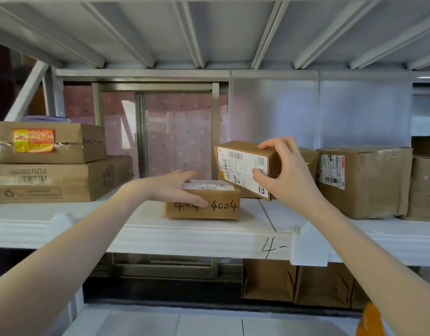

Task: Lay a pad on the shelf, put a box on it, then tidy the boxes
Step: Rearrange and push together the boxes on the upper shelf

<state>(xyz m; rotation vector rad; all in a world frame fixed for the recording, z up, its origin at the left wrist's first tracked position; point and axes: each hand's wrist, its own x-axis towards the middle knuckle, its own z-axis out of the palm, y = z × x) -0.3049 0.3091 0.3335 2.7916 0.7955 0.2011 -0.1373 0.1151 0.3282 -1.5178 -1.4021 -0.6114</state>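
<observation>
A white foam pad (146,229) covers the shelf in front of me. On it sits a small brown box (223,209) with "4004" written on its front. My left hand (175,187) grips that box at its left end, thumb on the front and fingers over the top. My right hand (284,173) holds a second small box (240,166) with a white shipping label. This labelled box is tilted and lifted just above and behind the first one.
Two flat cartons (51,166) are stacked at the left of the shelf. A larger taped box (369,183) stands at the right, with more boxes behind and beside it. Brown cartons (294,282) stand on the lower shelf. A second pad (378,229) lies at the right.
</observation>
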